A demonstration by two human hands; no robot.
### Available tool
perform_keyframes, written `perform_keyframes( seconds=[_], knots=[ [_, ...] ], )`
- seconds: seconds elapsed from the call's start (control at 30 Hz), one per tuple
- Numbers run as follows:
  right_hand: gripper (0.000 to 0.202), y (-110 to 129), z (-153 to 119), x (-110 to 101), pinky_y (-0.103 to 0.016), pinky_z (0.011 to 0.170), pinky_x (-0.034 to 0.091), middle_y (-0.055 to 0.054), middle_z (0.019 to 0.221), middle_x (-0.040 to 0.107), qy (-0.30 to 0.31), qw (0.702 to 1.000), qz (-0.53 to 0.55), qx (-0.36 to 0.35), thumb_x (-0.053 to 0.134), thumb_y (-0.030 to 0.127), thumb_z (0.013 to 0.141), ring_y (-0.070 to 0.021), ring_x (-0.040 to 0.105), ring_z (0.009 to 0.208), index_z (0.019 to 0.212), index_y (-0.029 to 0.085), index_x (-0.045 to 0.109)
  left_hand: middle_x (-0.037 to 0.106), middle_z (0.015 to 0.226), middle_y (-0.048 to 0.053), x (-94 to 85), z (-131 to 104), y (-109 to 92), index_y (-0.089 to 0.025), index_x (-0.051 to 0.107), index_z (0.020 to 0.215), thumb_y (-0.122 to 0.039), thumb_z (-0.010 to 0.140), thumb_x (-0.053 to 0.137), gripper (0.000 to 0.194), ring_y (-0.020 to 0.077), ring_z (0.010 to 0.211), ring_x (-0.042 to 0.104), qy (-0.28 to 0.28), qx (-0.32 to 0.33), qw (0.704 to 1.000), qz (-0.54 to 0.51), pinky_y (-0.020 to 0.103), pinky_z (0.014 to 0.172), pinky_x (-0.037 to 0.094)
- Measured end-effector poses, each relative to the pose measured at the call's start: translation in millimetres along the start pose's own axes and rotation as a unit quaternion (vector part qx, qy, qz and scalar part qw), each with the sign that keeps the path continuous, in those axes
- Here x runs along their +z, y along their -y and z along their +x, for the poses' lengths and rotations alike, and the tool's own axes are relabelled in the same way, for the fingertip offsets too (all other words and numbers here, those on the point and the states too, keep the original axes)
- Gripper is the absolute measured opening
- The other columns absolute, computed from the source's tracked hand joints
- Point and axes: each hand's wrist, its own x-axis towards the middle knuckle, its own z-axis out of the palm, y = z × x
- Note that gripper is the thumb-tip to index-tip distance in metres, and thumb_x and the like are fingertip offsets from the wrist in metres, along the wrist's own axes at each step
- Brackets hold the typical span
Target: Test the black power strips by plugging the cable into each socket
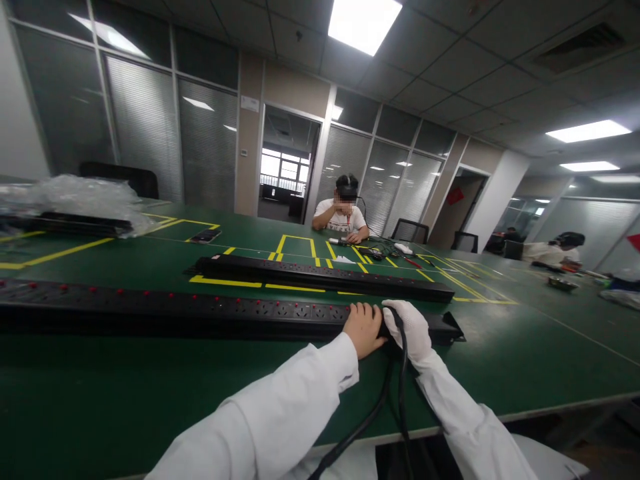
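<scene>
A long black power strip (170, 315) with a row of sockets and red dots lies across the green table, close to me. Near its right end, my bare left hand (365, 329) is wrapped over the strip. Just beside it, my right hand (409, 330) wears a white glove, its fingers closed round a thick black cable (403, 373) at the strip. The cable hangs down over the table's front edge. A second black strip (320, 275) lies behind, roughly parallel to the first.
Clear plastic wrapping (75, 197) lies at the far left, near a phone (205, 235). Yellow tape marks the green table (540, 347). A person (340, 212) sits across, near cables and small items; another person (555, 252) is at the right.
</scene>
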Motion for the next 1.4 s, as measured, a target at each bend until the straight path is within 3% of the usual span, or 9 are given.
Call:
perform_keyframes(
  seconds=[0.37,0.63,0.83,1.4],
  knots=[
    [0.029,-6.8,8.4,4.9,-0.034,0.087,0.045,-0.003,0.102,0.062,0.105,0.987,0.119,0.021,0.040,0.032,0.084,-0.0173,0.057,0.094,0.106,0.025,0.058,0.048,0.111,0.022,-3.4,0.9,0.3,-0.004,0.037,0.121,-0.054,0.073,0.047,0.070,0.0342,0.099,0.044,0.006,-0.002,1.000,-0.012,0.047,0.084,0.029],
    [0.030,3.1,2.7,7.8,-0.033,0.089,0.043,-0.002,0.102,0.062,0.046,0.988,0.132,0.060,0.039,0.034,0.084,-0.0180,0.057,0.096,0.105,0.026,0.059,0.046,0.114,0.022,-9.3,0.1,1.3,-0.006,0.033,0.123,-0.053,0.075,0.045,0.068,0.0343,0.103,0.042,0.023,0.003,1.000,-0.019,0.048,0.085,0.029],
    [0.025,5.3,1.7,4.5,-0.030,0.085,0.046,-0.001,0.100,0.063,0.049,0.987,0.135,0.069,0.042,0.034,0.083,-0.0175,0.058,0.093,0.098,0.025,0.060,0.048,0.111,0.021,-10.2,-0.5,1.4,-0.005,0.036,0.121,-0.054,0.075,0.045,0.068,0.0338,0.099,0.044,0.020,0.003,1.000,-0.014,0.047,0.083,0.030],
    [0.027,5.7,2.0,1.7,-0.032,0.085,0.046,-0.002,0.103,0.062,0.053,0.988,0.129,0.063,0.042,0.034,0.083,-0.0186,0.058,0.095,0.102,0.025,0.059,0.047,0.113,0.022,-10.6,0.5,1.5,-0.006,0.035,0.122,-0.053,0.077,0.043,0.066,0.0341,0.101,0.043,0.023,0.006,1.000,-0.010,0.047,0.082,0.030]
  ],
)
